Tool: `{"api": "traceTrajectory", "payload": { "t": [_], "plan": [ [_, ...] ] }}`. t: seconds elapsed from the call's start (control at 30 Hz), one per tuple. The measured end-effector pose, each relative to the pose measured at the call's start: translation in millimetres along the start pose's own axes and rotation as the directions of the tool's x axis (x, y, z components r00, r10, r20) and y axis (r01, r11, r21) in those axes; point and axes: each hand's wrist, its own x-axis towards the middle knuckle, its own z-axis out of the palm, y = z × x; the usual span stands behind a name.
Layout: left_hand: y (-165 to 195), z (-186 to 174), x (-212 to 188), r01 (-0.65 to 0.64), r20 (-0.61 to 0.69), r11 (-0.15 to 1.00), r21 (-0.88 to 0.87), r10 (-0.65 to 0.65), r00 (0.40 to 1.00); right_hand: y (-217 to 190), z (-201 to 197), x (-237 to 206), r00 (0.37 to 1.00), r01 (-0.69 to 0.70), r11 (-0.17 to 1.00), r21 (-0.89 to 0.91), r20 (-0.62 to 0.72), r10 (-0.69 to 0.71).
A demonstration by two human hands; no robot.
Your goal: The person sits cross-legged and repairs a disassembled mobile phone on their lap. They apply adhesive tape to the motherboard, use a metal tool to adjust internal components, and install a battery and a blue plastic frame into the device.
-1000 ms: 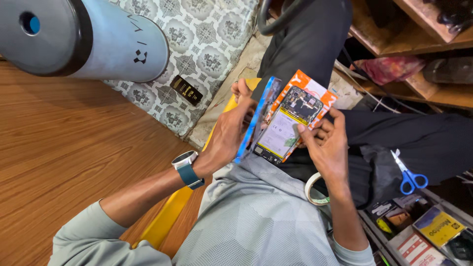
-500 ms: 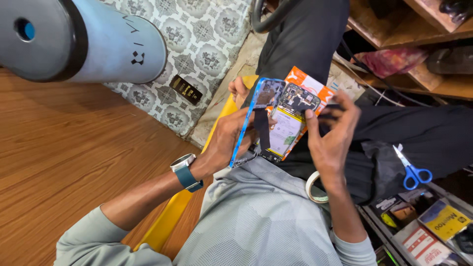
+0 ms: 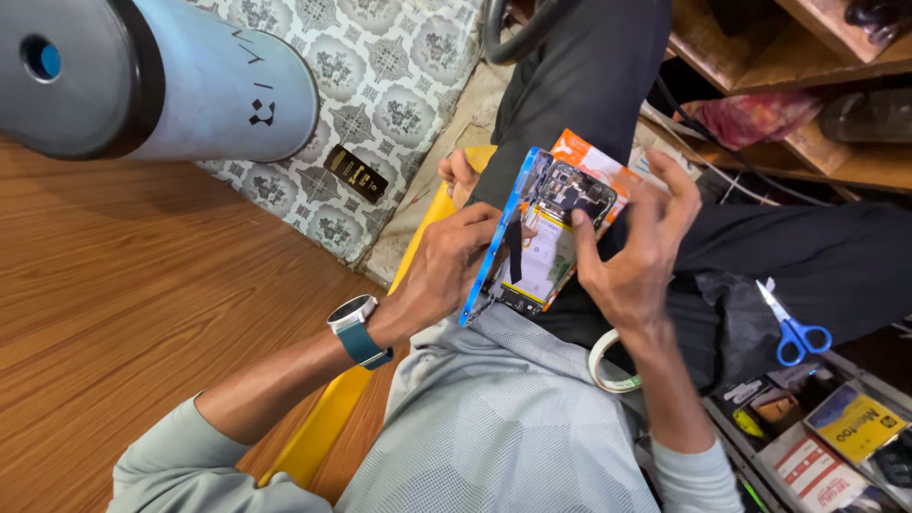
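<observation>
Hands grip an opened smartphone (image 3: pixel 549 237): left hand (image 3: pixel 446 271) parts its blue back cover (image 3: pixel 499 242), right hand (image 3: pixel 632 256) steadies its 3 o'clock edge, full separation apparently next.

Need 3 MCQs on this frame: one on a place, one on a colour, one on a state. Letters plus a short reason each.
1. Where are the scissors?
A. on the dark trousers, to the right
B. on the wooden floor
C. in the left hand

2. What colour is the watch strap?
A. red
B. teal
C. white

3. In what state is the phone?
A. sealed in a box
B. back off, insides showing
C. lying on the floor

Key: 1 A, they lie on dark cloth right of the right hand. 2 B, teal band on the left hand wrist. 3 B, battery and camera parts show.
</observation>
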Motion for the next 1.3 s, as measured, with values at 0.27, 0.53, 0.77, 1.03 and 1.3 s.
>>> {"api": "traceTrajectory", "payload": {
  "t": [0.27,0.53,0.77,1.03,1.3],
  "plan": [
    [-1.2,-6.6,6.2,-0.021,0.055,0.998,-0.061,0.024,0.998,13.0,-7.2,2.0,0.885,0.441,0.890,-0.116,0.222,-0.410],
    [-1.7,-2.3,6.7,0.006,0.047,1.000,-0.007,-0.006,0.999,12.7,-6.3,2.0,0.860,0.491,0.855,-0.169,0.252,-0.444],
    [-0.6,-5.2,6.8,-0.007,0.060,0.999,-0.053,0.010,0.998,10.7,-6.0,3.7,0.863,0.475,0.863,-0.174,0.282,-0.419],
    [8.4,-7.7,5.7,0.233,0.167,0.969,-0.079,-0.218,0.962,8.9,-10.2,15.4,0.838,0.467,0.873,-0.138,0.383,-0.388],
    [7.8,-4.2,10.1,-0.149,-0.034,0.983,0.106,0.153,0.988,9.9,-21.1,23.4,0.759,0.573,0.808,-0.134,0.458,-0.463]
  ]
}}
